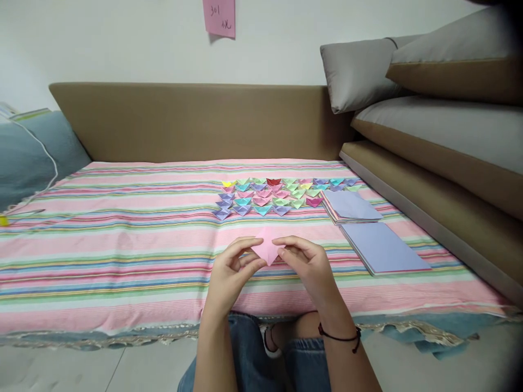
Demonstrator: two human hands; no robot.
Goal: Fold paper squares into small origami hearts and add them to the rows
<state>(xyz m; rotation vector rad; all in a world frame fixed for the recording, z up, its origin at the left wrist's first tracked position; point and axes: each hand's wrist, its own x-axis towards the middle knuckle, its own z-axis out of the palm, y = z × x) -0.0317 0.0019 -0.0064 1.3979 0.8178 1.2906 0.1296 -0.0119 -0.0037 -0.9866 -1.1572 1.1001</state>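
Note:
A small pink folded paper [268, 248], diamond-shaped with a crease down its middle, is held up above the striped cloth. My left hand [237, 261] pinches its left corner between thumb and fingers. On the other side, my right hand [304, 260] grips the right corner the same way. Beyond my hands, several folded paper boats [261, 201] in many colours stand in rows on the cloth. To the right lie a smaller stack of paper sheets [351, 206] and a larger stack with a lilac sheet on top [386, 247].
The striped cloth [102, 234] covers a wide sofa seat with a brown backrest [204, 122]. Grey and brown cushions [441, 125] pile up on the right. At the far left are a blue cushion [41, 139] and a white cable [51, 158]. A pink note [219, 19] hangs on the wall.

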